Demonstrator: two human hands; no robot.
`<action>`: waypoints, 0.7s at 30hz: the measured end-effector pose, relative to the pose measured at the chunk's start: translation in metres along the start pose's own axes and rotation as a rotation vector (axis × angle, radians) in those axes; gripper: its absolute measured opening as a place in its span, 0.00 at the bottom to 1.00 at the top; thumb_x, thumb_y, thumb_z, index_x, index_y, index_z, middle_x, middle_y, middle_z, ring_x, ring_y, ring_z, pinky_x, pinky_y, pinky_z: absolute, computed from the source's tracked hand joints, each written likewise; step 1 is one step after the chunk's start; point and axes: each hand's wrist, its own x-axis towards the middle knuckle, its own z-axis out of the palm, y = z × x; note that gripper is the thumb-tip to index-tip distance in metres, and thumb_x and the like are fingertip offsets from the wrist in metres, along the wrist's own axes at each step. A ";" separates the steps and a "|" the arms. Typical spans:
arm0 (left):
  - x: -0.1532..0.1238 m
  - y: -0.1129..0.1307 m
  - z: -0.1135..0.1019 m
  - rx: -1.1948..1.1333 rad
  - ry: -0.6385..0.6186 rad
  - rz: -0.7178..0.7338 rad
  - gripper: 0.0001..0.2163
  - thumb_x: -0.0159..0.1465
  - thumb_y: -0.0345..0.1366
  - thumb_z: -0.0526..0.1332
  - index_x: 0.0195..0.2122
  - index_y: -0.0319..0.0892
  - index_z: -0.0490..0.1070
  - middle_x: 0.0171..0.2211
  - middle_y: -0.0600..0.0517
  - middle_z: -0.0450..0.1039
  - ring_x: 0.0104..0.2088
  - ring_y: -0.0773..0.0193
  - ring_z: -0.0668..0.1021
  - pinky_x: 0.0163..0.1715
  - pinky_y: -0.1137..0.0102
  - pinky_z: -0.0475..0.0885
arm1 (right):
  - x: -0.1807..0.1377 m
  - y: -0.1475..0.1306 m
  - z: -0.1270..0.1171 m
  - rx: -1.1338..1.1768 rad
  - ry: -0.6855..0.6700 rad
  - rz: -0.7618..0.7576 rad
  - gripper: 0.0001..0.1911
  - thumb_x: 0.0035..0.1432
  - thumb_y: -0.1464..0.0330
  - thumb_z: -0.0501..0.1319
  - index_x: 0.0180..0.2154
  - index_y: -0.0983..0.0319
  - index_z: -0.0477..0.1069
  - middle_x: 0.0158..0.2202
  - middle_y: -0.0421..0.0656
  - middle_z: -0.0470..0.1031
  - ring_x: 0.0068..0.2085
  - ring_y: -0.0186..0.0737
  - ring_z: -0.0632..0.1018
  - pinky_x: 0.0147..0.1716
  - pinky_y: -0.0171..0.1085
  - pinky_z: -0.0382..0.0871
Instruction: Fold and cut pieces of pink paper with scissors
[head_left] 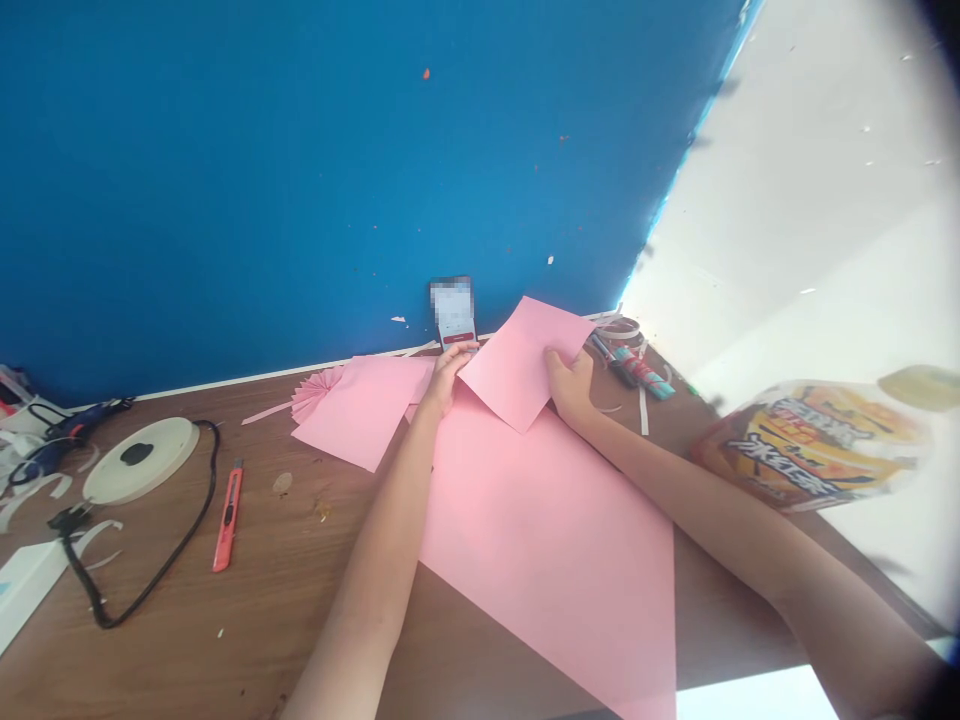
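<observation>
Paper [517,362] extends leftward from the pinching right hand [571,386].

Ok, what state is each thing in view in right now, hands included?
Small pink sheet: held up, tilted
Right hand: gripping that sheet
Left hand: fingers partly bent, grip unclear
Large pink sheet: spread on the table
Left pink sheet: lying on the table
Pink fan: pleated, partly spread
Phone: screen lit, propped against the wall
Red cutter: lying flat, blade state unclear
Bottle: capped, blurred
Black cord: loosely curved
</observation>
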 end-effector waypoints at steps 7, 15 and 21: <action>0.005 -0.008 -0.003 0.057 0.040 0.053 0.15 0.61 0.44 0.56 0.40 0.41 0.76 0.42 0.49 0.77 0.45 0.57 0.76 0.45 0.65 0.67 | -0.001 0.001 0.000 0.023 0.006 0.005 0.14 0.51 0.62 0.60 0.37 0.65 0.73 0.36 0.47 0.78 0.39 0.46 0.77 0.41 0.46 0.71; 0.003 -0.007 -0.003 0.085 -0.044 0.021 0.18 0.57 0.46 0.65 0.46 0.44 0.72 0.44 0.48 0.75 0.45 0.58 0.76 0.46 0.65 0.68 | 0.000 0.005 0.000 0.025 0.039 -0.007 0.15 0.53 0.62 0.59 0.39 0.64 0.72 0.39 0.47 0.78 0.41 0.46 0.77 0.43 0.48 0.71; 0.002 -0.008 -0.006 0.101 -0.107 0.008 0.20 0.56 0.38 0.66 0.50 0.45 0.68 0.44 0.47 0.75 0.42 0.59 0.77 0.44 0.65 0.70 | 0.002 -0.009 -0.004 0.002 0.098 -0.090 0.14 0.56 0.64 0.55 0.44 0.62 0.67 0.42 0.46 0.74 0.42 0.44 0.75 0.46 0.47 0.69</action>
